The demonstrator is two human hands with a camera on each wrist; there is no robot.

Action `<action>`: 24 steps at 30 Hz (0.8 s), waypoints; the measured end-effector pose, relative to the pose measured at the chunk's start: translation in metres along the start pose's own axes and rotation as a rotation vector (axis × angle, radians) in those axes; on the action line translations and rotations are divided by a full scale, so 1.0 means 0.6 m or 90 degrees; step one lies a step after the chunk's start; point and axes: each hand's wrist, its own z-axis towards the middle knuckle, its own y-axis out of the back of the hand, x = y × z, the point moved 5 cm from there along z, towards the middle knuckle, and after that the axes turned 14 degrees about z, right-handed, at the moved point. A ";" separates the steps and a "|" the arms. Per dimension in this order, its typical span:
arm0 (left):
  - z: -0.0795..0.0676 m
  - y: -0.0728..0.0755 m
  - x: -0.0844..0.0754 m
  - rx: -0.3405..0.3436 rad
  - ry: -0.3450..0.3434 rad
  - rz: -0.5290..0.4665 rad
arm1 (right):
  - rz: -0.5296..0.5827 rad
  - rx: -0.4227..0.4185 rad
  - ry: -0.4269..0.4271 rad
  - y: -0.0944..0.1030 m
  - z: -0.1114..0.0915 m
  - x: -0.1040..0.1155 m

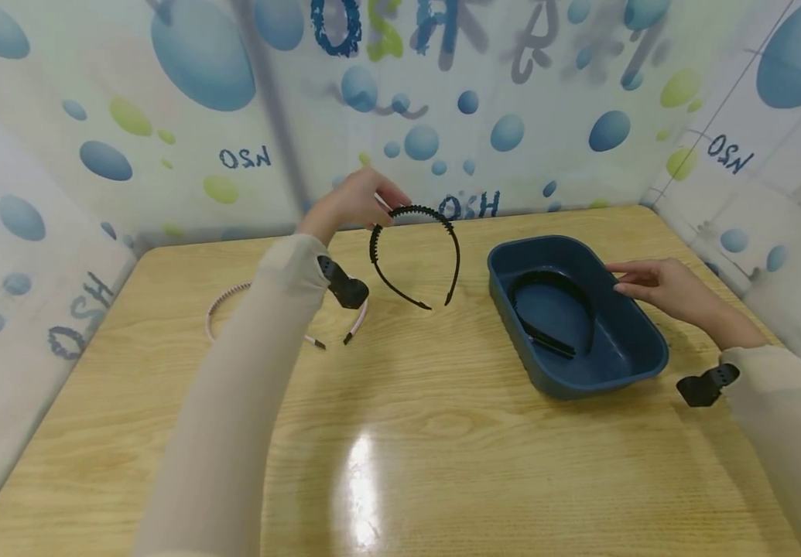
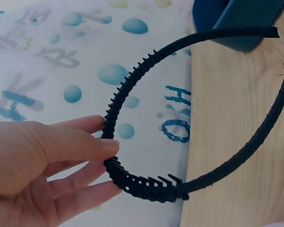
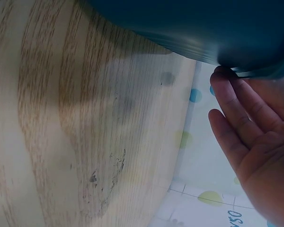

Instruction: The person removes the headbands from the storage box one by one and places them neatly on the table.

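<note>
In the head view my left hand [image 1: 358, 203] pinches a black headband [image 1: 457, 255] by its toothed top, above the back of the table. The left wrist view shows the thumb [image 2: 106, 146] across the toothed part and fingers behind it; the band's two ends point away from the hand. My right hand [image 1: 672, 290] holds the right rim of a blue plastic basin [image 1: 546, 379], fingertips right at the edge. From the right wrist, fingers [image 3: 232, 104] reach up under the rim. Another black headband [image 1: 590, 309] lies inside the basin.
A pale pink headband [image 1: 226, 298] lies on the wooden table [image 1: 435, 456] at the left, partly hidden by my left sleeve. Behind the table hangs a white sheet [image 1: 184, 178] with blue and green spots, and it also covers both sides.
</note>
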 end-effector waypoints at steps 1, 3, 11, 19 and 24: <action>0.001 -0.003 0.005 0.002 0.002 -0.002 | 0.000 0.000 0.001 0.000 0.000 0.000; 0.001 -0.010 0.012 0.007 0.007 -0.009 | 0.000 0.000 0.003 0.001 0.000 0.001; 0.003 -0.037 0.033 0.018 0.023 -0.041 | 0.006 -0.002 -0.008 -0.001 -0.001 0.003; 0.010 -0.072 0.045 0.003 0.021 -0.044 | -0.001 -0.003 -0.017 0.000 0.001 0.003; 0.017 -0.094 0.054 -0.011 0.016 -0.032 | -0.008 -0.005 -0.005 0.002 0.001 0.002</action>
